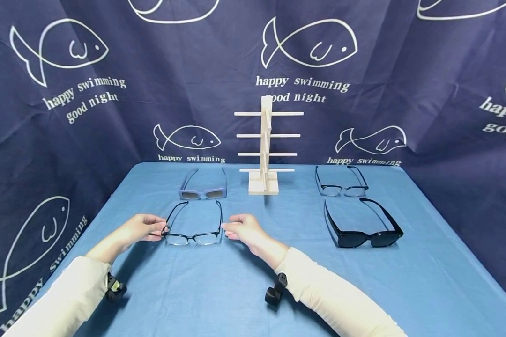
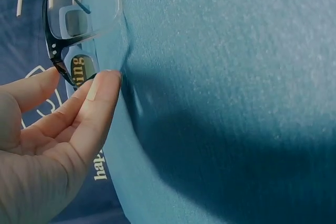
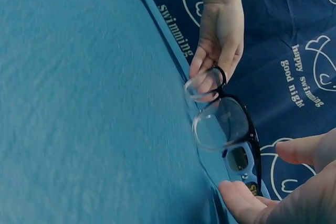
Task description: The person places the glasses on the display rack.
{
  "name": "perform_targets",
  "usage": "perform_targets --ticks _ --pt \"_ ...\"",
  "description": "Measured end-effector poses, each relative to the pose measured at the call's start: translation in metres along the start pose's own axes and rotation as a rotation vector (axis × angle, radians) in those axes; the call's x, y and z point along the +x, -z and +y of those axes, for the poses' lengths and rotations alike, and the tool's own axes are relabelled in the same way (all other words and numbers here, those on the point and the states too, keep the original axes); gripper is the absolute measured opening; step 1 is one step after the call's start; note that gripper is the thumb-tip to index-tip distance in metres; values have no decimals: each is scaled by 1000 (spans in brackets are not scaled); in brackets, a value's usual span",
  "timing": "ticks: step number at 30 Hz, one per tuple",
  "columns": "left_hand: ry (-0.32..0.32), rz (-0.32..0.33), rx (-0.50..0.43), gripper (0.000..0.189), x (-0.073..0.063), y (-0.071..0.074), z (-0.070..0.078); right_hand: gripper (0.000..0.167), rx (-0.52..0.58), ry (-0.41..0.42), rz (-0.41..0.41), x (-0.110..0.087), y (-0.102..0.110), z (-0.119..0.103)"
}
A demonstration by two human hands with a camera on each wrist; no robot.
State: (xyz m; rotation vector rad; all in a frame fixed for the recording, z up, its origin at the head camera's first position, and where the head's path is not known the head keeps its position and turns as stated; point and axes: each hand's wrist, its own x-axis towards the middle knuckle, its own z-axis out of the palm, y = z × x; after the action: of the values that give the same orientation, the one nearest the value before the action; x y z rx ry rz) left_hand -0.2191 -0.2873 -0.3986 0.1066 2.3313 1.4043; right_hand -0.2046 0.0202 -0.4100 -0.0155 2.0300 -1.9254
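A pair of black-topped eyeglasses [image 1: 206, 239] with clear lenses stands between my two hands, its arms unfolded and pointing away. My left hand [image 1: 145, 228] pinches the left arm by the hinge, thumb on one side and fingers on the other, as the left wrist view shows. At the opposite hinge is my right hand [image 1: 246, 231]; in the right wrist view its thumb and fingers are spread apart around the right arm. Behind this pair sit lavender sunglasses [image 1: 202, 194] with brown lenses.
A wooden display rack [image 1: 264, 182] with several crossbars stands at the back centre. On the right lie black sunglasses [image 1: 352, 239] and, farther back, dark-browed eyeglasses [image 1: 344, 188]. A navy curtain [image 1: 194, 84] printed with fish hangs behind the blue-covered table [image 1: 211, 295].
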Motion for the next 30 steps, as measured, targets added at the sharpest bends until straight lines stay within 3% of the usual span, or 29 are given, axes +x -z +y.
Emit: perform_targets --ticks 8,13,24,30 --pt "12 7 -101 45 0 -1 -2 43 22 -22 -15 -4 -5 -2" --pt "1 8 -149 43 2 0 -3 39 78 -42 -65 -4 -8 -3" --pt "-7 -6 -210 39 0 -7 -3 29 104 -83 -106 0 -12 2" --pt "40 -32 -301 36 2 -6 -3 26 114 -74 -102 3 -10 5"
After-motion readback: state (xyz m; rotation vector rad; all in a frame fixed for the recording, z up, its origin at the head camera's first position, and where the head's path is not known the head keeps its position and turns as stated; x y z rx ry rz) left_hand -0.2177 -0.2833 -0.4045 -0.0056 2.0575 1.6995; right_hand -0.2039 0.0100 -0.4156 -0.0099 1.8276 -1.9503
